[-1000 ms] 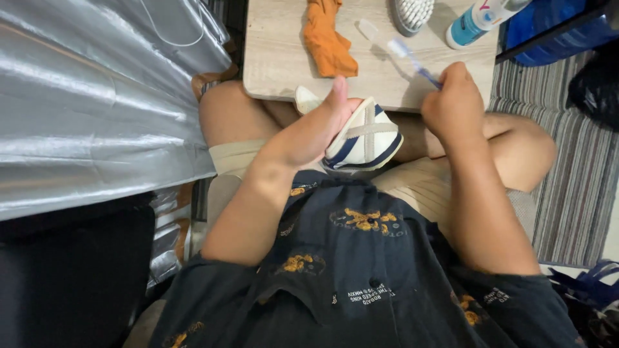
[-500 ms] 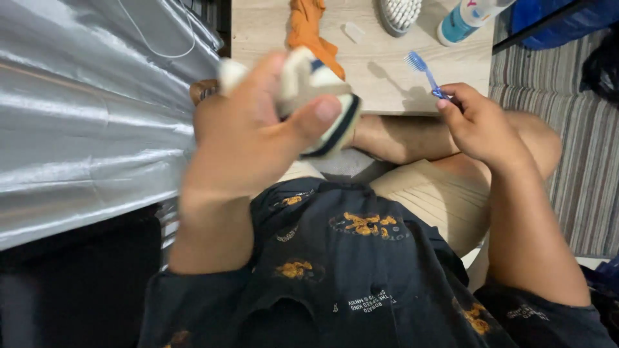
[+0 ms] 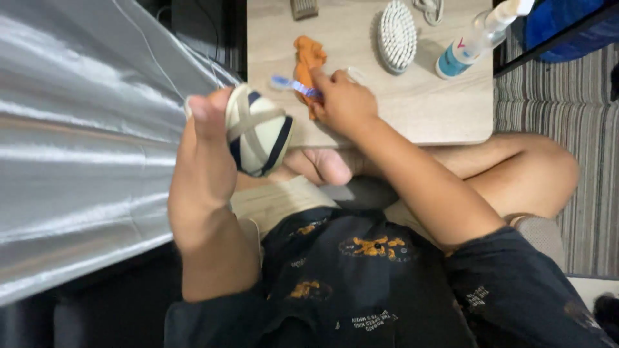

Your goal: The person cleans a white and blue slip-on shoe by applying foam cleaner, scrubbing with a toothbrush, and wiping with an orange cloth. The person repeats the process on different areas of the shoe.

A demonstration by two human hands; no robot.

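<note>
My left hand [image 3: 203, 161] is raised at the left and grips a small cream and navy shoe [image 3: 258, 131] with crossed beige straps, its toe pointing right. My right hand [image 3: 345, 103] holds a blue and white toothbrush [image 3: 291, 85] by the handle, the bristle head pointing left and hovering just above the shoe. The right hand rests over the front edge of a low light wooden table [image 3: 419, 109], right beside an orange cloth [image 3: 308, 58].
On the table lie a white oval scrub brush [image 3: 396, 35], a clear spray bottle with blue liquid [image 3: 471, 44] and a small brown item [image 3: 303, 8] at the far edge. Shiny silver fabric [image 3: 84, 142] fills the left. My crossed legs are beneath, a striped rug [image 3: 580, 129] at right.
My left hand with the shoe has lowered and moved left, away from the camera. My right hand has swung the toothbrush leftward from the table's right side to just above the shoe.
</note>
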